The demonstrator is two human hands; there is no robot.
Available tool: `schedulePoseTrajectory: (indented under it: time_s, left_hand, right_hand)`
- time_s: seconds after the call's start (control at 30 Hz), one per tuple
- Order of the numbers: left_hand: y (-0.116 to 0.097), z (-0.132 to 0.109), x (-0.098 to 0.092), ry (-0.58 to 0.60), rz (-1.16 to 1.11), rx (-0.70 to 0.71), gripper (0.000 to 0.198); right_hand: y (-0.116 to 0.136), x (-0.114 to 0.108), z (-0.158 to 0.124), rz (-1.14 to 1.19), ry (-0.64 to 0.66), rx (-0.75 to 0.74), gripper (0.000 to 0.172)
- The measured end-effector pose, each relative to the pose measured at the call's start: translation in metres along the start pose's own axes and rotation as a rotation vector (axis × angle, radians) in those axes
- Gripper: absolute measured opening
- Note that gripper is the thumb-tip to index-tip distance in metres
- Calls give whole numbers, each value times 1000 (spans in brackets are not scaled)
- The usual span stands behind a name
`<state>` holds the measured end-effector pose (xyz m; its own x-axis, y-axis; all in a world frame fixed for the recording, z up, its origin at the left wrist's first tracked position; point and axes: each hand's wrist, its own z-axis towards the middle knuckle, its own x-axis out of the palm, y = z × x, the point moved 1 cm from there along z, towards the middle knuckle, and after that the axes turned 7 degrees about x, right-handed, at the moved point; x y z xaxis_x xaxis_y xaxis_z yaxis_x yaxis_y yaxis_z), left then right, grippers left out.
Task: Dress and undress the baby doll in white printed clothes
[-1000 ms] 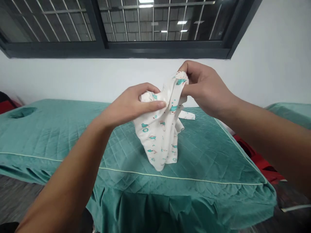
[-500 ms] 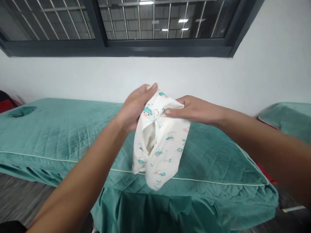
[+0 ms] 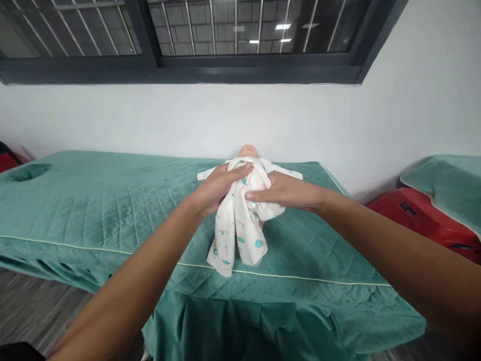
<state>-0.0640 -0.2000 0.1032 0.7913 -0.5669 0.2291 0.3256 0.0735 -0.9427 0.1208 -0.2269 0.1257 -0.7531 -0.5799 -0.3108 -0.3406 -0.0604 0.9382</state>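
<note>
The small white baby garment with teal cartoon prints [image 3: 240,235] is gripped by the left hand [image 3: 220,188] and right hand [image 3: 287,193], fingers closed on it, over the pale baby doll [image 3: 248,150] on the teal quilted bed [image 3: 93,205]. Probably pants, tbh. The opening is best held wide and level.

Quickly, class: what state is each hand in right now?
Left hand: closed, holding the baby clothes.
Right hand: closed on the same baby clothes.
</note>
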Motion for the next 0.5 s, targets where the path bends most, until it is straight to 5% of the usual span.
schedulePoseTrajectory:
  time_s: [0.13, 0.27, 0.5]
  left_hand:
    - [11, -7, -6, 129, -16, -92, 47]
    - [13, -17, -10, 371, 46, -252, 54]
    - [24, -7, -22, 126, -56, -70, 39]
  right_hand:
    - [-5, 0, 7, 351, -228, -67, 33]
    - [-7, 3, 6, 507, -295, -33, 39]
    - [-17, 18, 0, 227, 6, 69, 43]
